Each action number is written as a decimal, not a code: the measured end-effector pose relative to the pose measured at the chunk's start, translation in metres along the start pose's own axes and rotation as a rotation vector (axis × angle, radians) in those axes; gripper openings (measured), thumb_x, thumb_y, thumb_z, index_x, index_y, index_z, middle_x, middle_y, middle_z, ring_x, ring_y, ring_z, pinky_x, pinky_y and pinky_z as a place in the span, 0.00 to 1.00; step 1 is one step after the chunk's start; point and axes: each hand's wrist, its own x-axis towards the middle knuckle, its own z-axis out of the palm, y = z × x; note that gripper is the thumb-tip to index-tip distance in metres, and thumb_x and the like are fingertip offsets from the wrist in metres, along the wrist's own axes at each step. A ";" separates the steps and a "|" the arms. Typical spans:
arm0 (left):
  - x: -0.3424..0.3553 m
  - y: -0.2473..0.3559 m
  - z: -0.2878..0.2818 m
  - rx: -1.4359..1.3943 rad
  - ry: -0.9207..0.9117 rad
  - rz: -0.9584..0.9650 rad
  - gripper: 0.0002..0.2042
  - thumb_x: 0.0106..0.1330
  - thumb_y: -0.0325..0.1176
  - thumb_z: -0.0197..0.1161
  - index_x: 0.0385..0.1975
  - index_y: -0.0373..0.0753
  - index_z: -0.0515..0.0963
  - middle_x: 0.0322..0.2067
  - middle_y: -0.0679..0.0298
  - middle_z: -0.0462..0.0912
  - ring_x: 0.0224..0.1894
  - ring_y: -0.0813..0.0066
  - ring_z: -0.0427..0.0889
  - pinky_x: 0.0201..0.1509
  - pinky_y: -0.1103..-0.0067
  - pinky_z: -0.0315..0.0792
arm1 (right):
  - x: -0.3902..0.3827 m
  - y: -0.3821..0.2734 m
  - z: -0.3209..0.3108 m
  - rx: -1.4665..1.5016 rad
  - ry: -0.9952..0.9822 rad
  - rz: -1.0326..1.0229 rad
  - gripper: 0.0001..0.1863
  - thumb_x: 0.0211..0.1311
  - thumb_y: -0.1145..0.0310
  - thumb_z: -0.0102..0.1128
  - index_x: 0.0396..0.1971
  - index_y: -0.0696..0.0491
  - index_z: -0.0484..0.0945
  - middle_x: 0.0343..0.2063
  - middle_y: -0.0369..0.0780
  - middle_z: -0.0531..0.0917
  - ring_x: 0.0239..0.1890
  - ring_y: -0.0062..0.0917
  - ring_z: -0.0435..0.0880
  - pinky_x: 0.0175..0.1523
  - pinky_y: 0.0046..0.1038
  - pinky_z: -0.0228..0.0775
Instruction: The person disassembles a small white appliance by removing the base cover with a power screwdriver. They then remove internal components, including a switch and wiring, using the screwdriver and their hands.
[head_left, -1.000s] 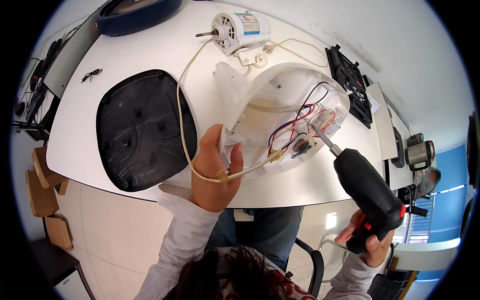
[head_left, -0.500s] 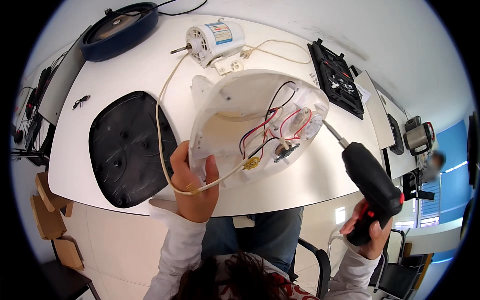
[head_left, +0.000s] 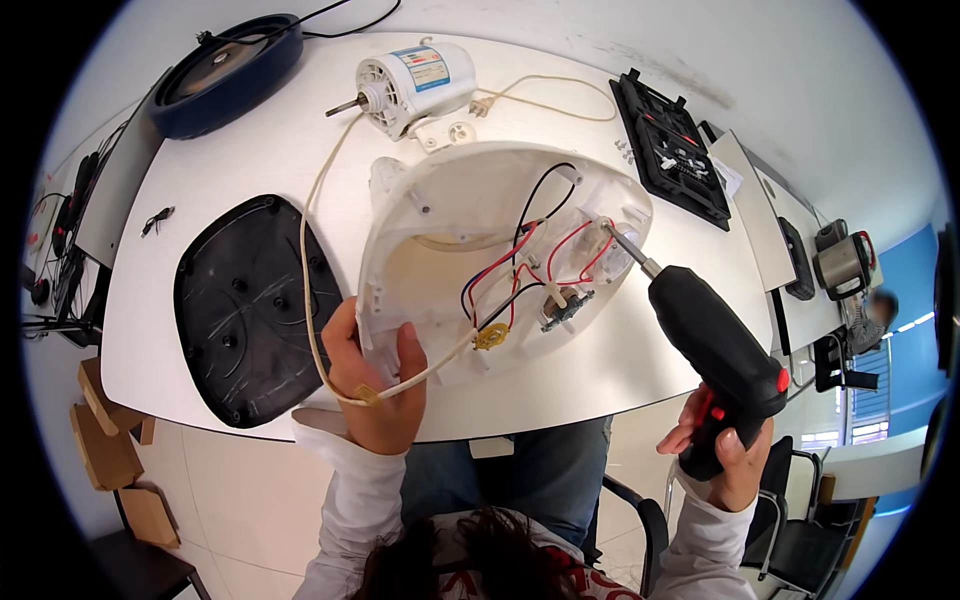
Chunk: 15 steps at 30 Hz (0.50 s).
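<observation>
I am seeing my left hand (head_left: 375,385) clamping the near rim of the white shell (head_left: 490,255) lying open on the table (head_left: 250,150), thumb inside, fingers wrapped closed. My right hand (head_left: 725,450) is gripping the black drill (head_left: 715,345) tightly, its bit touching inside the shell's right end. Behind, the small white motor (head_left: 410,85) is wearing a rectangular blue-and-red label.

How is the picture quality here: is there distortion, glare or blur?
Head view: strong fisheye, so the white table edge bends and the corners are black; light is even, with soft shadows; the white shell and the drill are sharp; a person at the far right rim is blurred.
</observation>
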 end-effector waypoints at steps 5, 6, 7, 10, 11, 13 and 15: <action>0.001 0.002 -0.001 0.018 -0.008 0.016 0.22 0.61 0.23 0.61 0.52 0.26 0.60 0.42 0.50 0.74 0.41 0.65 0.79 0.47 0.77 0.71 | 0.000 -0.003 0.004 -0.035 -0.008 -0.007 0.47 0.46 0.47 0.68 0.54 0.71 0.62 0.26 0.48 0.76 0.20 0.34 0.83 0.24 0.24 0.75; 0.001 0.001 -0.001 0.019 -0.014 0.032 0.22 0.61 0.22 0.61 0.52 0.26 0.60 0.42 0.50 0.75 0.41 0.65 0.80 0.47 0.77 0.72 | 0.001 -0.003 0.005 -0.038 -0.009 -0.014 0.47 0.47 0.46 0.68 0.54 0.71 0.62 0.26 0.48 0.76 0.20 0.34 0.83 0.24 0.24 0.75; 0.001 -0.001 0.000 0.020 -0.020 0.048 0.22 0.61 0.22 0.61 0.52 0.26 0.60 0.41 0.50 0.75 0.40 0.65 0.80 0.46 0.77 0.72 | 0.002 -0.004 0.004 -0.040 -0.012 -0.012 0.46 0.47 0.47 0.67 0.54 0.71 0.62 0.26 0.47 0.76 0.19 0.34 0.82 0.23 0.24 0.74; -0.001 -0.002 0.003 -0.031 0.030 0.006 0.20 0.59 0.25 0.62 0.49 0.28 0.64 0.40 0.52 0.74 0.40 0.62 0.76 0.46 0.73 0.69 | 0.007 -0.008 0.001 -0.046 -0.043 -0.009 0.44 0.49 0.47 0.66 0.52 0.72 0.63 0.24 0.47 0.75 0.17 0.33 0.81 0.22 0.23 0.74; -0.002 -0.001 0.003 -0.058 0.054 -0.023 0.19 0.59 0.26 0.63 0.48 0.29 0.66 0.40 0.52 0.73 0.40 0.60 0.74 0.47 0.71 0.67 | 0.008 -0.011 -0.002 -0.047 -0.060 -0.006 0.43 0.49 0.48 0.66 0.51 0.72 0.63 0.24 0.47 0.75 0.17 0.32 0.81 0.22 0.23 0.73; -0.002 -0.001 0.003 -0.063 0.052 -0.022 0.19 0.58 0.26 0.63 0.48 0.29 0.66 0.40 0.52 0.73 0.40 0.60 0.74 0.47 0.71 0.67 | 0.011 -0.012 -0.002 -0.051 -0.074 -0.023 0.40 0.51 0.49 0.65 0.47 0.72 0.64 0.21 0.47 0.74 0.15 0.32 0.80 0.20 0.23 0.72; -0.001 -0.001 0.004 -0.059 0.050 -0.017 0.20 0.58 0.26 0.63 0.48 0.29 0.66 0.40 0.52 0.73 0.40 0.59 0.74 0.47 0.70 0.67 | 0.010 -0.009 -0.002 -0.031 -0.072 -0.019 0.40 0.51 0.49 0.65 0.47 0.72 0.64 0.20 0.46 0.73 0.14 0.31 0.80 0.19 0.23 0.71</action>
